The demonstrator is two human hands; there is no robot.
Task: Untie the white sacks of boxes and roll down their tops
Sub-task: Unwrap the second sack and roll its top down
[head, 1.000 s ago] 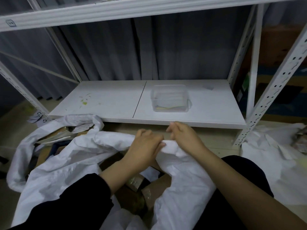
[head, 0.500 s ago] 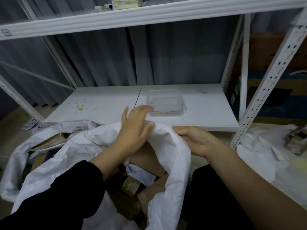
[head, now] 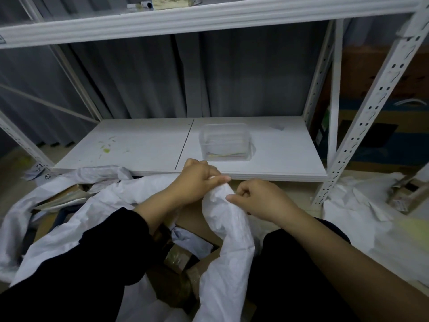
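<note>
Here the bunched rim of the white sack [head: 228, 231] is pinched by the left hand [head: 198, 182] at eleven o'clock and by the right hand [head: 262, 197] at one, its fold hanging toward six.

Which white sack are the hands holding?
The middle sack, with both hands, left hand and right hand, gripping its rim; the others lie untouched.

At the frame's centre, the left hand [head: 197, 180] and right hand [head: 257, 198] sit side by side on the sack [head: 227, 228] rim. Boxes [head: 185, 263] lie inside the sack below them. Above the hands, a container [head: 225, 142] rests on the shelf [head: 139, 145]. Another sack [head: 362, 219] lies at the right edge.
</note>
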